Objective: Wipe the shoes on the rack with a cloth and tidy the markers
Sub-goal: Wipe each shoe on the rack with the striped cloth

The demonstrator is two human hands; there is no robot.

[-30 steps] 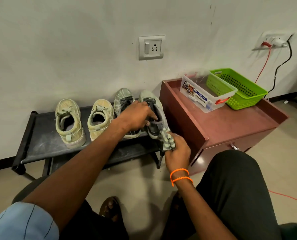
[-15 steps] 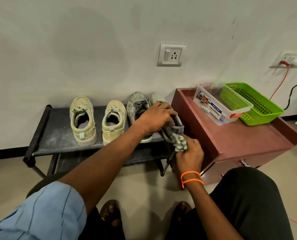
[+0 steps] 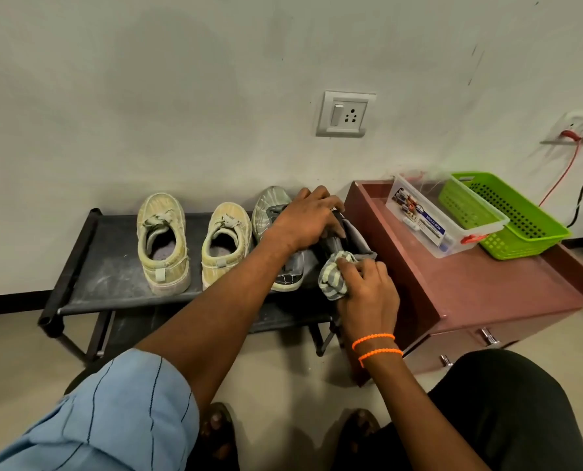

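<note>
Left hand [image 3: 305, 222] clamps the grey shoe [image 3: 351, 244] at centre frame. Right hand [image 3: 364, 287], grip closed round the bunched striped cloth [image 3: 332, 278], sits just below at the heel, which points down-frame.

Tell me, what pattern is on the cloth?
Grey and pale stripes on the cloth, seen in the head view.
</note>
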